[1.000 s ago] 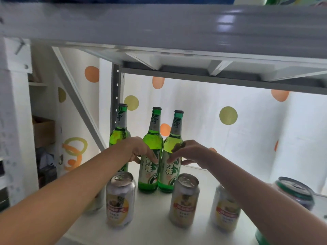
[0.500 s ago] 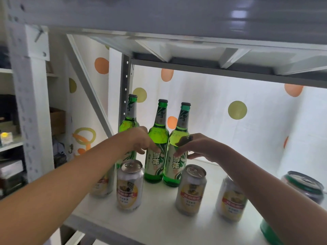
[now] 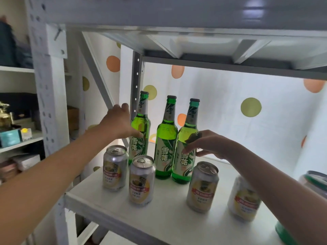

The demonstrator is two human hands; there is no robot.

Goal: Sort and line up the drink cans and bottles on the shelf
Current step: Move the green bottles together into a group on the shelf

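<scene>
1. At the left of the frame we see a neighbouring shelf unit (image 3: 19,138) holding boxes and blurred clutter.
2. Our left hand (image 3: 117,123) reaches to the left-centre, fingers spread and apart, thumb against the shoulder of the left bottle (image 3: 140,131); we cannot tell whether it grips.
3. Low in the centre, two silver cans stand on the white shelf (image 3: 159,221): the far-left can (image 3: 115,171) and, just beside it and nearer us, the second can (image 3: 141,180).
4. Behind them the middle bottle (image 3: 166,138) touches the right bottle (image 3: 187,144), both upright.
5. Our right hand (image 3: 210,145) curls its fingers round the right bottle's shoulder.
6. At lower right stand the third can (image 3: 202,187) and fourth can (image 3: 245,200), well apart, and a green-rimmed can (image 3: 315,183) at the frame's edge.
</scene>
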